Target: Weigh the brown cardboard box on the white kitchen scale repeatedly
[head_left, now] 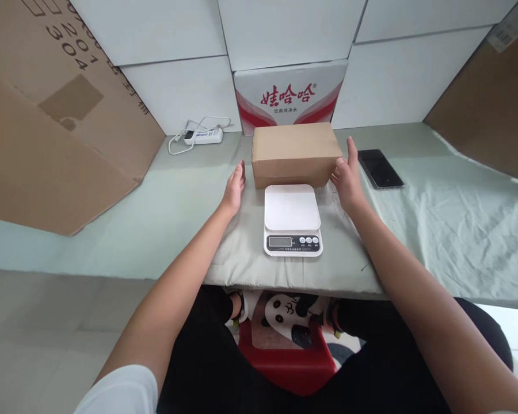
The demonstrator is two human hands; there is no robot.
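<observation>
A closed brown cardboard box (pixel 296 152) lies on the cloth-covered table, just behind a white digital kitchen scale (pixel 292 208). The scale's plate is bare and its small display looks blank. My right hand (pixel 347 178) is at the box's right end, fingertips touching its side and thumb pointing up, fingers apart. To the left of the box, my left hand (pixel 235 187) is held upright with fingers extended and a gap between it and the cardboard. Neither hand grasps anything.
A black smartphone (pixel 380 168) lies right of my right hand. At the back left sits a white power strip (pixel 204 136) with its cable. A white-and-red carton (pixel 290 98) stands behind the box. Large cardboard sheets (pixel 47 144) flank the table, whose front edge is near my knees.
</observation>
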